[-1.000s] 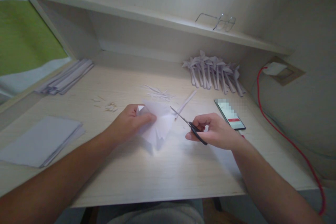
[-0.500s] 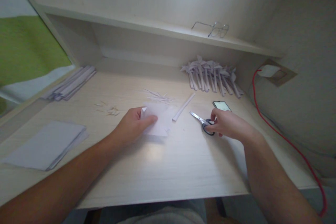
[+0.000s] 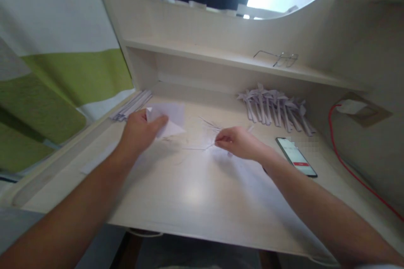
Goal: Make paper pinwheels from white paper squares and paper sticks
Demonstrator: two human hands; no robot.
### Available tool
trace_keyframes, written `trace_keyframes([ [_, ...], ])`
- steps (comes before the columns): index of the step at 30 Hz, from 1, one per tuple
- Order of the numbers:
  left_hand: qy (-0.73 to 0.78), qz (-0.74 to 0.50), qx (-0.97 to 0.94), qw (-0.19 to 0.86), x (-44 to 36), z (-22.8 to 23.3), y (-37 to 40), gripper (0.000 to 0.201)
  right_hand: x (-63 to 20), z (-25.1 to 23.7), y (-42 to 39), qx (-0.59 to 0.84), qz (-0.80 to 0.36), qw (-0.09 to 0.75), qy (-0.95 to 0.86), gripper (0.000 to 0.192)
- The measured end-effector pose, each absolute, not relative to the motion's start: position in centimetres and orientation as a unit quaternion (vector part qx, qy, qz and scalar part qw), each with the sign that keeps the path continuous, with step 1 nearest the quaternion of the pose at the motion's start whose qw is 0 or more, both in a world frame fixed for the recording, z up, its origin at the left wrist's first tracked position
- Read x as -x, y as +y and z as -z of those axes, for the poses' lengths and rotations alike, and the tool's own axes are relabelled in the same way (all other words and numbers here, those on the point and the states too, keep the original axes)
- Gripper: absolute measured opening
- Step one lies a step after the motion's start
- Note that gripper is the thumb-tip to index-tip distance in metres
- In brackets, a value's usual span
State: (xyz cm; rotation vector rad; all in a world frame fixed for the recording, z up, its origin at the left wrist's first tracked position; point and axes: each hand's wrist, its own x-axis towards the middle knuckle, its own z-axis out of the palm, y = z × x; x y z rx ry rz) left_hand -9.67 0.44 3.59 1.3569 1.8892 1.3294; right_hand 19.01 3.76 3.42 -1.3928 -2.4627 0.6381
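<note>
A: What is the biggest thing in view?

B: The pale wooden desk (image 3: 195,193), with a shelf (image 3: 221,56) running along its back. A pair of glasses (image 3: 277,58) lies on that shelf.

A: And on the desk itself?

B: At the back right, a heap of folded paper pieces (image 3: 277,107). At the back left, a stack of paper strips (image 3: 132,105) lies along the edge. A phone (image 3: 296,156) lies face up with its screen lit, near the right forearm. A red cable (image 3: 350,168) runs down from the wall socket (image 3: 360,110) on the right.

A: What are the 2 hands doing?

B: The left hand (image 3: 139,130) is closed around a folded white sheet (image 3: 168,118), thumb on top, holding it just above the desk at the back left. The right hand (image 3: 238,143) is pinched shut at the fingertips on a thin paper sliver (image 3: 202,147) that lies on the desk in the middle.

A: Anything smaller?

B: A few thin paper trimmings (image 3: 210,124) lie scattered just behind the right hand, between the 2 hands.
</note>
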Motion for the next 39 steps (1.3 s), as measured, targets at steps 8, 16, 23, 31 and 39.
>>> trace_keyframes([
  [8, 0.717, -0.534, -0.406, 0.189, 15.6, -1.8, 1.7, 0.033, -3.8, -1.6, 11.7, 0.430, -0.232, 0.016, -0.872, 0.017],
  [16, 0.695, -0.560, -0.393, 0.221, 16.8, 0.0, 0.5, 0.034, 0.3, -0.5, 13.1, 0.431, -0.241, -0.135, -0.859, 0.035],
  [23, 0.678, -0.582, -0.387, 0.227, 16.8, -0.1, 0.6, 0.028, -0.6, -1.6, 12.5, 0.435, -0.253, -0.027, -0.864, 0.018],
  [31, 0.664, -0.573, -0.419, 0.233, 15.1, -0.4, 1.0, 0.030, -6.2, -0.6, 10.6, 0.414, -0.409, 0.169, -0.795, 0.012],
  [39, 0.658, -0.491, -0.496, 0.283, 9.2, -1.7, 1.7, 0.025, -13.7, -1.1, 7.7, 0.399, -0.545, 0.266, -0.688, 0.033],
])
